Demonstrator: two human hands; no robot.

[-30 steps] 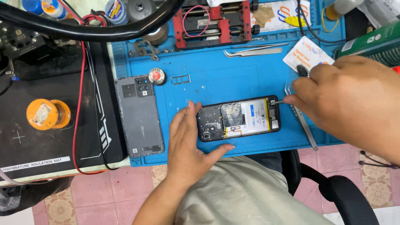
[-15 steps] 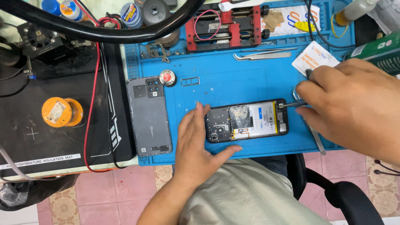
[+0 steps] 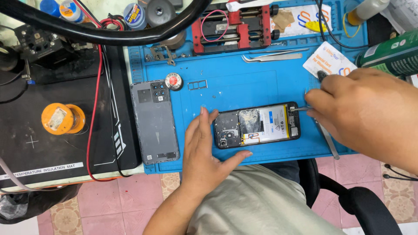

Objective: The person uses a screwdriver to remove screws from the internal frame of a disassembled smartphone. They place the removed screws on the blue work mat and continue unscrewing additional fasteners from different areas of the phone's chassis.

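While the left hand lies flat and open on the blue mat, fingers spread, its fingertips and thumb bracket the left end of the opened phone. Phone lies lengthwise near the mat's front edge, back cover off, battery and circuit board showing. Right hand closed in a pinch grip around a thin metal tool, tip set at the phone's right end near the top corner. A dark knob-like handle shows above the knuckles; cannot tell whether it belongs to the same tool.

Against the earlier frames: both hands keep the same posts on the phone. Left hand has not shifted its brace; right hand sits at the same corner, tool tip much where it was. Phone holds its place and angle on the mat. The view itself has drifted a little.

Around: the grey back cover lies face down to the left of the left hand, apart from it. Tweezers rest higher on the mat, a white card just above the right hand, a red clamp at the far edge.
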